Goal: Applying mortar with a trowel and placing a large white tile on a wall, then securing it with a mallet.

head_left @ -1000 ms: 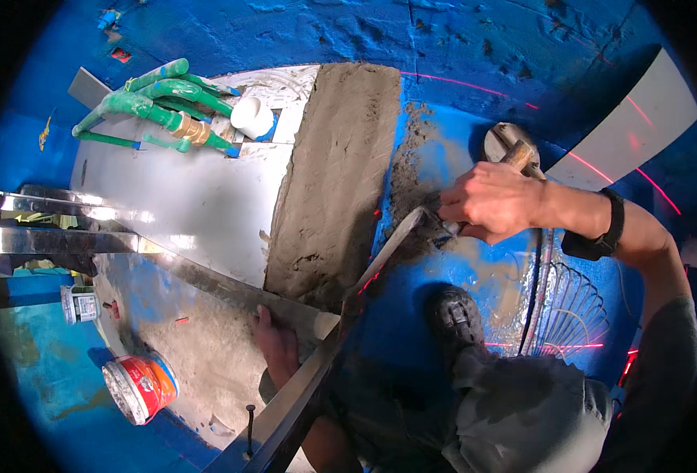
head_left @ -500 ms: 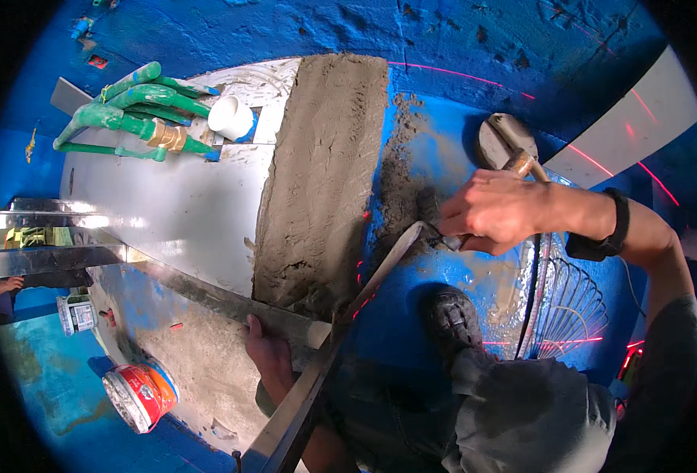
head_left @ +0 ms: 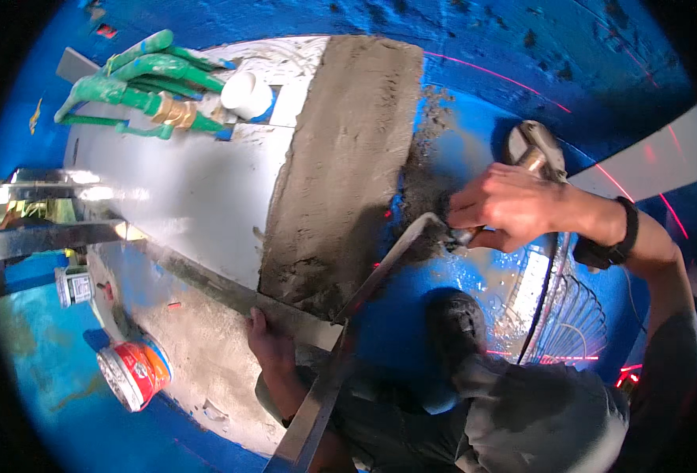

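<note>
Grey wet mortar laid as a long flat strip [head_left: 341,165] beside a glossy white tile slab [head_left: 191,189], with 2 bare hands at work. The strip's long axis runs from its near end, by the bars, to the blue-coated wall [head_left: 475,39]. Right hand [head_left: 510,206]: closed around a hand tool with a pale wooden handle [head_left: 533,160], off the strip's right edge; the handle slants up and right, its lower end beside loose dark mortar [head_left: 426,181] on the blue floor [head_left: 408,292]. Whether the tool touches this mortar cannot be told. Left hand [head_left: 272,347]: against a long silver metal bar [head_left: 285,315]; hidden fingers leave its grip uncertain. It is the nearer of the 2, just across the bar from the strip's near left corner. A second silver metal bar [head_left: 317,418] slants from the lower edge of view toward the right hand, passing the strip's near right corner.
</note>
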A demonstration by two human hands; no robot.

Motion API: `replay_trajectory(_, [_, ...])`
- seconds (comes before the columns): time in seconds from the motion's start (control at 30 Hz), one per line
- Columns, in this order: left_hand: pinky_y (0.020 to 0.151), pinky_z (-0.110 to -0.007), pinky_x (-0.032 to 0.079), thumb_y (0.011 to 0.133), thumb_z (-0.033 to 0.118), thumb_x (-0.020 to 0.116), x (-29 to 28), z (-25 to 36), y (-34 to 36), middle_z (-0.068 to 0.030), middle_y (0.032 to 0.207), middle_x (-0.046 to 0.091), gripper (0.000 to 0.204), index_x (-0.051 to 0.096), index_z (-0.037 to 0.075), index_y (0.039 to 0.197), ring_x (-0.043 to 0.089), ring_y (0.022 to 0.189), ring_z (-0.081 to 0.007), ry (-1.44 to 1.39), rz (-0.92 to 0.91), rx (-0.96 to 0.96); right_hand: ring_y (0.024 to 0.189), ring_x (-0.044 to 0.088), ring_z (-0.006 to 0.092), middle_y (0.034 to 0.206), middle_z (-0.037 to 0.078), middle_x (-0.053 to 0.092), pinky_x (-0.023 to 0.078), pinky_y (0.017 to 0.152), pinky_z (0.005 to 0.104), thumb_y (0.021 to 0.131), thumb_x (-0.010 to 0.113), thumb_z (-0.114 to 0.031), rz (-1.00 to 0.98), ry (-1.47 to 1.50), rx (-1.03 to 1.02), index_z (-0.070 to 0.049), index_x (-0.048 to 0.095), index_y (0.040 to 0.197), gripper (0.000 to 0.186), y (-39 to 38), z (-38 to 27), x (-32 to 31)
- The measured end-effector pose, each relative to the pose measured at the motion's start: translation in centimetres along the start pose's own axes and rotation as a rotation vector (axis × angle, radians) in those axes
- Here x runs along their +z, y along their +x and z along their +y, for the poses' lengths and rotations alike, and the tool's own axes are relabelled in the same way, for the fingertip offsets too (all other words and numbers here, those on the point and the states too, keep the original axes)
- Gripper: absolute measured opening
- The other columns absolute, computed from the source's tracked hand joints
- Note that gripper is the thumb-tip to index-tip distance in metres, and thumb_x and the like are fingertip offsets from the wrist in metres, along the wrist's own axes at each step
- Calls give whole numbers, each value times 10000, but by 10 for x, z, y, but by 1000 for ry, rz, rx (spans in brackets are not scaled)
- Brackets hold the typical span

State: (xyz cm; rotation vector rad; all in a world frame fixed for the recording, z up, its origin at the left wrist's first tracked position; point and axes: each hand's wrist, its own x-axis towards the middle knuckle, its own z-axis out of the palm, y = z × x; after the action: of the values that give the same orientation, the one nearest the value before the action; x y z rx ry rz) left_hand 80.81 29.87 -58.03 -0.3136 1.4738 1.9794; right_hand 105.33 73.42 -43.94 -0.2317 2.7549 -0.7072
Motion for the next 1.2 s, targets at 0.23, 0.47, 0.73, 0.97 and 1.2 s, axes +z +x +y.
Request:
replay_trajectory(0.23, [1076,-521,489,1096,245,554,0,9,-11,-177,1523,459,663,198,69,1627,539,1318,-329,25,111,13,908,665,416,906,141,641,516,742,533,806,787,-213,80,182,46,-18,655,935,269,-13,5,-7])
replay_trajectory(0.47, [1077,-492,496,1103,224,541,-1,6,-5,-170,1473,504,687,151,46,1641,576,1254,-301,31,73,31,865,678,454,805,247,678,522,776,564,892,749,-280,36,170,252,30,649,908,325,16,-55,-46])
replay_trajectory(0.73, [1088,-503,489,1102,245,549,-10,-7,17,-209,1537,453,710,143,-1,1630,557,1298,-315,75,70,58,1021,694,468,962,252,737,555,916,559,956,657,-305,-214,-209,-1,69,695,993,377,99,-79,-94])
replay_trajectory(0.97, [1116,-491,478,1110,225,525,-8,-1,4,-213,1530,444,660,164,21,1625,549,1296,-335,4,56,90,960,719,443,974,250,751,577,842,542,942,618,-280,-328,-358,-96,87,730,967,385,200,-92,-100])
replay_trajectory(1.2, [1096,-482,494,1115,214,513,3,0,-1,-216,1539,440,673,137,32,1642,562,1272,-329,25,63,75,758,705,399,824,238,730,551,690,539,862,556,-200,-482,-321,-28,83,737,917,340,198,-119,-137])
